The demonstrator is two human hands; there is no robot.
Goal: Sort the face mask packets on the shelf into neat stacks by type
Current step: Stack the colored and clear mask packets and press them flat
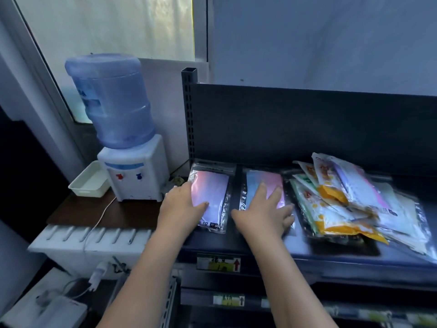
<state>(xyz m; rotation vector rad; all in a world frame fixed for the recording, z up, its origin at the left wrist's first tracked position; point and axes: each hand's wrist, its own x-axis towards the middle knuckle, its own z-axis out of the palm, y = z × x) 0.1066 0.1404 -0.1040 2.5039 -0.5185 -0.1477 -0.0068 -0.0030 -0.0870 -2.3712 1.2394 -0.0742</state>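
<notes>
On the dark shelf (212, 243) two clear packets lie flat, side by side, near its left end, with a narrow strip of bare shelf between them. The left packet (212, 185) holds a pink-to-lilac mask; the second packet (274, 178) shows blue and pink.

The left hand (182, 204) lies flat over the left packet's near left part, fingers straight and together, the thumb stretched across the film towards the packet's lower edge. It grips nothing (palm down, simply pressing). The right hand (262, 214) rests palm-down on the second packet, fingers straight and spread wide, covering its near half; the outer fingers reach past its right edge towards the pile (343, 197). Whether they touch the pile is blurred.

That pile, just right of the second packet, is a loose heap of packets lying crooked over one another: white ones with orange-yellow print, a green-edged one, and clear ones with pale masks underneath.

A label (218, 263) with a red arrow sits on the shelf's front edge below the hands. Left of the shelf, on a brown top, stands a white dispenser (132, 171) with a blue bottle (111, 100) on it, and a white tray (89, 181) just beside it.
</notes>
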